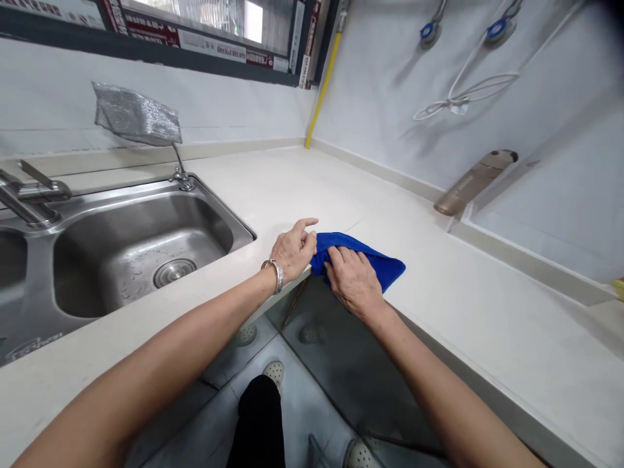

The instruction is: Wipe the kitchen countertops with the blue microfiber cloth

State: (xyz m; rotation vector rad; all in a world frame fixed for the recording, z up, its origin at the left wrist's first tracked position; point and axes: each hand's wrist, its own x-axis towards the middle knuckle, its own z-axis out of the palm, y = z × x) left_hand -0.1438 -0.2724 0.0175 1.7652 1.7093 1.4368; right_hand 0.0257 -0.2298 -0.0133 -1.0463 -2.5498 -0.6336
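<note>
A folded blue cloth (390, 270) lies over the front edge of the white countertop, at the inner corner. My right hand (353, 279) is on top of it, with bent fingers gripping and pressing the fabric against the edge. At the cloth's left end, my left hand (292, 250) holds its border near the thumb, index finger stretched out above the counter. A silver bracelet (277, 274) circles my left wrist. Part of the cloth is hidden under my right hand.
On the left is a steel sink (234, 227) with a faucet (34, 195) and a small tap (182, 179) topped by silver wrap (139, 116). A brown bottle (475, 182) lies tilted by the right wall. A yellow pipe (324, 91) runs down the corner.
</note>
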